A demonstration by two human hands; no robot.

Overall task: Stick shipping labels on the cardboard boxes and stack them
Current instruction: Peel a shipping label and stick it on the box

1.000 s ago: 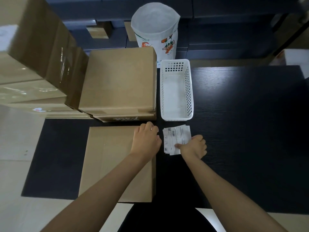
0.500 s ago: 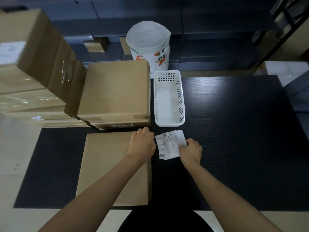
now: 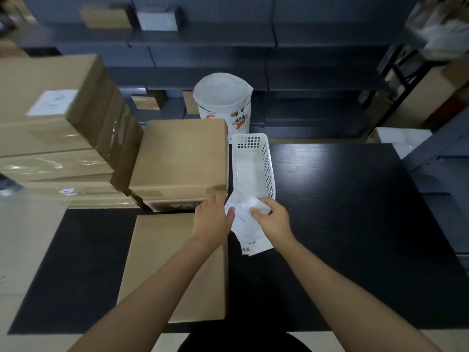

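A flat plain cardboard box (image 3: 175, 270) lies on the black table (image 3: 342, 224) in front of me. Just right of it lies a small pile of white shipping labels (image 3: 250, 232). My right hand (image 3: 272, 219) pinches the top label at its far end and lifts it. My left hand (image 3: 215, 219) rests over the box's far right corner, its thumb touching the labels' left edge. Behind stands another plain box (image 3: 182, 158). At the left is a stack of taped boxes (image 3: 55, 138), the top one bearing a white label (image 3: 52, 102).
A white plastic basket (image 3: 269, 163) stands just beyond the labels. Behind the table a white open bag (image 3: 223, 102) sits on the floor. Dark shelving (image 3: 228, 47) with small boxes runs along the back. More boxes stand at the far right.
My right hand has lifted the far end of the top label off the pile, and my left thumb has come onto the labels. The camera has tilted up.
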